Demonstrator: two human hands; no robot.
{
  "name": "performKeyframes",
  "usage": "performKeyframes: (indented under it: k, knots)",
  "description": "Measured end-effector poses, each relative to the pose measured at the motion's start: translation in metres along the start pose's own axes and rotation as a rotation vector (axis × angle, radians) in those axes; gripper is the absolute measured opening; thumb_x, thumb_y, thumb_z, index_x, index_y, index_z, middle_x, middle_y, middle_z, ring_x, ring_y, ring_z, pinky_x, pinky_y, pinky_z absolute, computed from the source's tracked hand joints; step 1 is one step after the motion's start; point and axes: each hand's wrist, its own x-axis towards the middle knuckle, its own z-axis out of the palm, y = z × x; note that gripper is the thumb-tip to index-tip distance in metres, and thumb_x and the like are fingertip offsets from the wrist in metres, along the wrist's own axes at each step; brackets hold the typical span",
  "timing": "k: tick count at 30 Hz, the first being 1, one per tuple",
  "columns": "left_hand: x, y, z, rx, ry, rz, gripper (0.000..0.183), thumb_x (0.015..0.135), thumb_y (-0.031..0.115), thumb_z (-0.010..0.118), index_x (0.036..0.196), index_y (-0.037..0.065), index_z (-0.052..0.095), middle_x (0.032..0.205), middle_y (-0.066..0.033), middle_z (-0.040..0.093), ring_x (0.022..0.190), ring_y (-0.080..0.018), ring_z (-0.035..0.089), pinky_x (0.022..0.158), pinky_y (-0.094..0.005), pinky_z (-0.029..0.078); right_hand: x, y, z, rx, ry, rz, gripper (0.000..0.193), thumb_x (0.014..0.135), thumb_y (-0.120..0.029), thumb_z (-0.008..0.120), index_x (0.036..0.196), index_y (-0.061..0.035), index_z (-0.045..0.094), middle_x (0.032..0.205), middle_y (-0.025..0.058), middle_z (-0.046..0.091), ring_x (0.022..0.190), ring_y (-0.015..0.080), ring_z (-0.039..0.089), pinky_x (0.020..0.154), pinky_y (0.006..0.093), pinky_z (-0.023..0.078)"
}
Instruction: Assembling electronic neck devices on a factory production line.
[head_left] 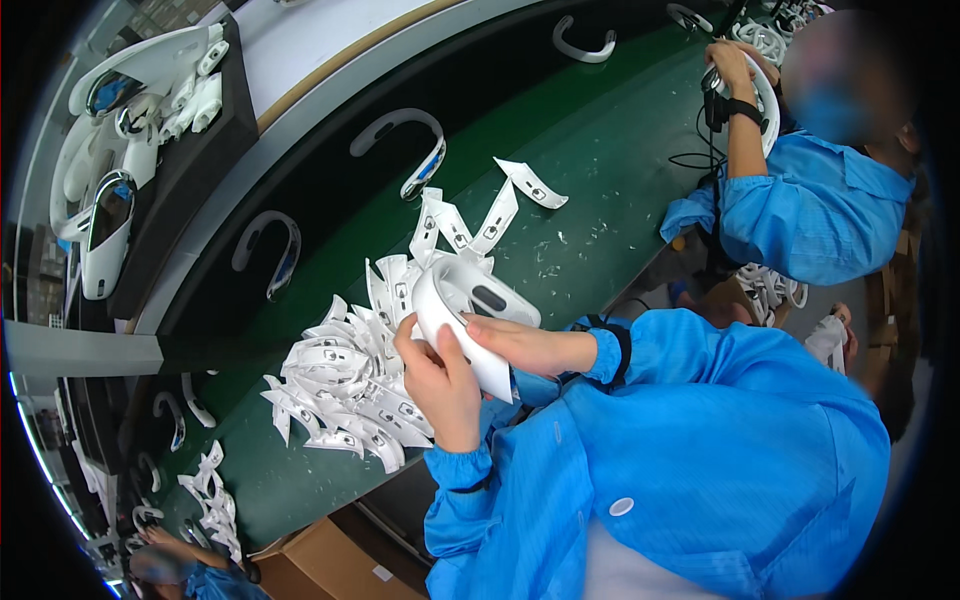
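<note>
My left hand (440,385) and my right hand (525,345) hold a white U-shaped plastic device (505,300) above the bench edge. A dark oval slot shows on its far arm. The left fingers and thumb are closed around the near curved side. My right fingers lie along that same side, closed against it; the right thumb is hidden. A smooth white strip-like surface (490,372) runs below the fingers; whether it is separate from the device I cannot tell. Beside my left hand lies a heap of curved white printed strips (335,365).
A dark conveyor belt (335,200) beyond the green bench (590,200) carries spaced U-shaped devices (405,120). White parts fill a dark tray (235,110) at far left. A co-worker (810,210) at right handles a white ring-shaped device (768,105). A cardboard box (345,560) stands below the bench.
</note>
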Motion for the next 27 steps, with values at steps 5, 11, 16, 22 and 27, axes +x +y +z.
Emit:
performKeyframes:
  k: [5, 11, 16, 22, 27]
  knots:
    - [-0.021, 0.013, 0.005, 0.203, -0.167, 0.026, 0.063, 0.087, 0.018, 0.052, 0.137, -0.002, 0.02, 0.084, -0.0235, 0.061, 0.072, -0.0255, 0.062, 0.063, -0.0337, 0.047, 0.003, 0.005, -0.019, -0.369, 0.071, -0.359, 0.049, 0.097, -0.027, 0.023, 0.139, -0.0017, 0.023, 0.132, 0.0138, 0.035, 0.123, 0.0215, 0.031, 0.104, 0.0321, 0.024]
    - [-0.018, -0.004, 0.022, -0.045, -0.113, 0.124, 0.058, 0.086, 0.011, 0.045, 0.137, -0.003, 0.021, 0.09, -0.0208, 0.06, 0.073, -0.0242, 0.059, 0.064, -0.0317, 0.045, 0.004, -0.001, -0.034, 0.377, -0.125, -0.051, 0.045, 0.097, -0.03, 0.033, 0.133, -0.0033, 0.034, 0.126, 0.0078, 0.045, 0.111, 0.0136, 0.047, 0.095, 0.0285, 0.039]
    - [-0.01, 0.021, 0.029, 0.25, -0.101, 0.017, 0.055, 0.088, 0.016, 0.045, 0.136, -0.002, 0.026, 0.072, -0.0203, 0.06, 0.061, -0.0279, 0.058, 0.056, -0.0364, 0.044, 0.022, 0.011, -0.039, 0.362, -0.058, -0.208, 0.046, 0.096, -0.035, 0.037, 0.131, -0.0039, 0.037, 0.124, 0.0068, 0.048, 0.108, 0.0121, 0.048, 0.092, 0.0272, 0.041]
    - [-0.013, 0.063, 0.036, 0.62, -0.227, -0.055, 0.065, 0.086, 0.025, 0.048, 0.138, 0.0, 0.018, 0.064, -0.0236, 0.06, 0.059, -0.0412, 0.059, 0.053, -0.0462, 0.044, 0.007, 0.002, -0.041, 0.13, -0.052, -0.368, 0.052, 0.098, -0.035, 0.03, 0.136, -0.0005, 0.027, 0.133, 0.0108, 0.039, 0.119, 0.0155, 0.039, 0.099, 0.0276, 0.033]
    - [-0.022, 0.073, 0.044, 0.545, -0.242, -0.039, 0.063, 0.089, 0.027, 0.047, 0.139, 0.0, 0.019, 0.072, -0.0251, 0.061, 0.066, -0.0384, 0.061, 0.058, -0.0411, 0.046, -0.008, -0.006, -0.05, 0.134, -0.157, -0.436, 0.054, 0.098, -0.03, 0.03, 0.141, -0.0016, 0.013, 0.143, 0.0102, 0.024, 0.128, 0.0168, 0.027, 0.105, 0.0287, 0.024]
